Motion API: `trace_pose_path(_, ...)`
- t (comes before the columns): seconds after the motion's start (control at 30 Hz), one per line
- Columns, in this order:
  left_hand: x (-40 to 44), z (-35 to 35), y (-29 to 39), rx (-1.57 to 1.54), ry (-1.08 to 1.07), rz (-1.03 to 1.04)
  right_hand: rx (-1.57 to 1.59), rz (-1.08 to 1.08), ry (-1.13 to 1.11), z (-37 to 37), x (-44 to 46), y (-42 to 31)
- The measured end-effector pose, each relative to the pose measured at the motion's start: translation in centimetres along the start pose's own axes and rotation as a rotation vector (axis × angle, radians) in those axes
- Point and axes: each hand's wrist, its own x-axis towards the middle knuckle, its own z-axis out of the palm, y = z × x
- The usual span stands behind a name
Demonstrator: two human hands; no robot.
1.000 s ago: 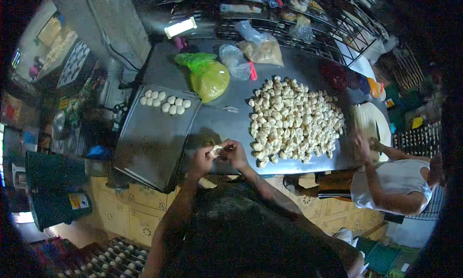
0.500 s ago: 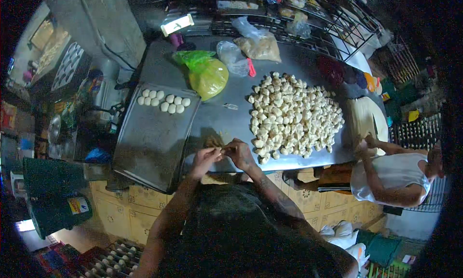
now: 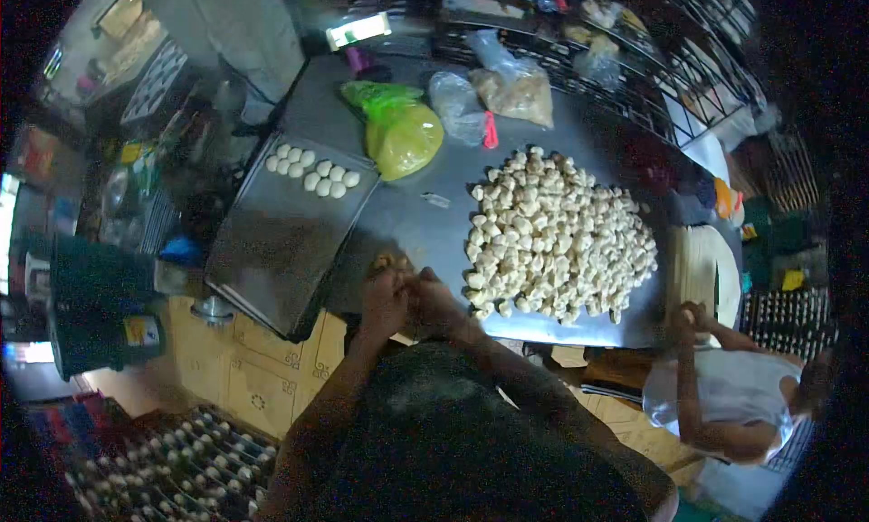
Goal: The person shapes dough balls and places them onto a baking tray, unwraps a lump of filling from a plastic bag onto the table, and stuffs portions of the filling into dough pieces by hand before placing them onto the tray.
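Note:
My left hand [image 3: 386, 300] and my right hand [image 3: 429, 297] are close together over the near edge of the dark metal table [image 3: 398, 237]. Both look closed, fingers meeting, though motion smears them. What they hold, if anything, is hidden. A brownish-yellow patch [image 3: 387, 261] shows just beyond the left fingers. To the right of my hands spreads a large heap of pale dough pieces [image 3: 561, 237]. At the left, a dark baking tray [image 3: 272, 250] carries rows of smooth white dough balls [image 3: 312, 170] at its far end.
Beyond my hands sit a green-and-yellow plastic bag [image 3: 403, 142], a clear bag [image 3: 457, 105] with a red tie and a bag of tan contents [image 3: 520, 96]. A small clear packet [image 3: 435, 199] lies mid-table. Another person [image 3: 715, 395] works at the right; racks of dough balls [image 3: 172, 468] stand lower left.
The camera view has tilted and shifted. My hands have drawn tighter together and now blur. The tray's balls and the heap look the same. The other person's hands remain close together.

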Motion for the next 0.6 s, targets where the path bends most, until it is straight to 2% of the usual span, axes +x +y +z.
trace_pose_path(0.03,0.3,-0.6,0.4,0.206,-0.02,0.027,-0.079,-0.033,-0.062,1.6,0.2,3.9)
trace_pose_path(0.07,0.3,-1.7,-1.5,0.208,-0.001,0.016,-0.161,-0.07,-0.123,3.2,0.6,7.8)
trace_pose_path(0.1,0.4,-3.4,-5.8,-0.107,0.038,0.033,-0.245,-0.11,-0.181,4.1,1.2,9.7)
trace_pose_path(0.13,0.9,-5.0,-6.1,-0.422,0.075,0.054,-0.239,-0.117,-0.195,4.5,1.9,9.4)
trace_pose_path(0.17,1.1,-6.4,-6.4,-0.737,0.106,0.078,0.017,0.066,-0.208,5.1,2.4,9.1)
trace_pose_path(0.2,1.2,-7.2,-6.6,-0.737,0.11,0.076,0.269,0.251,-0.213,5.6,3.2,8.7)
trace_pose_path(0.23,1.3,-7.6,-6.8,-0.659,0.125,-0.031,0.518,0.437,-0.211,6.1,4.2,8.2)
trace_pose_path(0.27,1.2,-8.0,-7.0,-0.582,0.139,-0.139,0.514,0.442,-0.213,7.0,5.2,7.6)
trace_pose_path(0.3,1.5,-8.9,-5.7,-0.506,0.156,-0.246,0.552,0.423,-0.181,8.1,6.5,6.7)
trace_pose_path(0.33,2.1,-10.3,-4.5,-0.515,0.164,-0.246,0.588,0.403,-0.154,9.2,8.0,5.9)
trace_pose_path(0.4,2.8,-13.5,-3.2,-0.213,0.135,-0.392,0.624,0.391,-0.143,11.7,10.1,5.0)
trace_pose_path(0.43,3.2,-15.3,-2.7,-0.061,0.118,-0.467,0.731,0.332,-0.113,13.0,11.0,4.8)
trace_pose_path(0.47,3.5,-17.2,-2.2,-0.067,0.128,-0.477,0.84,0.272,-0.08,14.3,12.0,4.7)
trace_pose_path(0.5,3.7,-19.4,-1.6,0.166,0.157,-0.291,0.95,0.213,-0.044,15.5,12.9,4.5)
trace_pose_path(0.57,4.8,-24.1,-1.6,0.626,0.197,0.096,0.862,0.181,-0.064,14.2,15.5,0.2)
trace_pose_path(0.6,5.8,-27.1,-6.6,0.896,0.347,0.099,0.771,0.149,-0.07,12.6,16.6,-2.7)
